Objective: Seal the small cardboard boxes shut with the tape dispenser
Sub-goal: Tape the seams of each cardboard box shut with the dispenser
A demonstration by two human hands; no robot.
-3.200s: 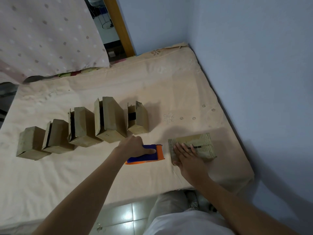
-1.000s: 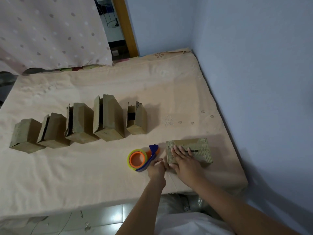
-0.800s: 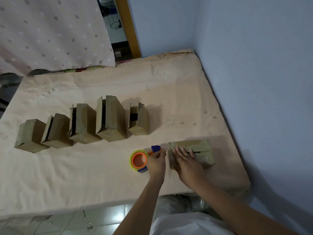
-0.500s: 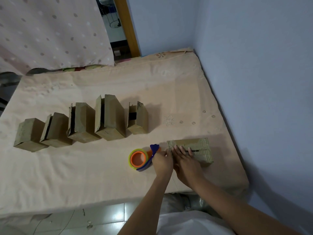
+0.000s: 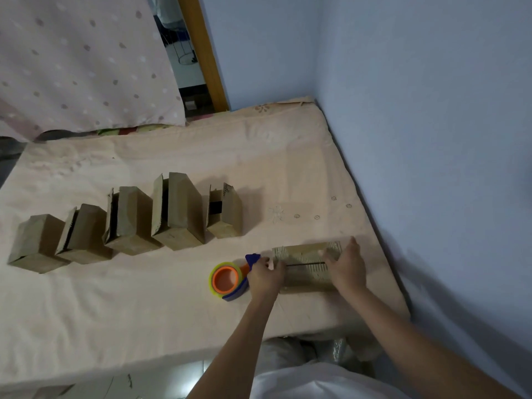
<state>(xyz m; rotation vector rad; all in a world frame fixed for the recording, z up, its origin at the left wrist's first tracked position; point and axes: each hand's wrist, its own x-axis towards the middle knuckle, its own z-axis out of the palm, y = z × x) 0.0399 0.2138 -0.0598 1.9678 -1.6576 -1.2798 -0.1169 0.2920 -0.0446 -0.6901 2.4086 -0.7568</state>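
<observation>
A small cardboard box (image 5: 305,254) lies flat near the bed's front right corner, with a dark seam running along its top. My right hand (image 5: 347,267) rests palm down on the box's right end, fingers spread. My left hand (image 5: 264,276) is closed around the blue handle of the tape dispenser (image 5: 227,280), which has an orange core and a yellowish roll. The dispenser sits on the sheet right at the box's left end. Whether tape touches the box is hidden by my left hand.
Several more cardboard boxes stand in a row on the beige sheet (image 5: 144,306), from the leftmost box (image 5: 34,243) to the rightmost box (image 5: 226,211), some with gaping flaps. A blue wall (image 5: 431,168) borders the bed on the right. The bed's front edge is just below my hands.
My right hand slid from the box's left end to its right end. My left hand closed on the dispenser and brought it up against the box's left end.
</observation>
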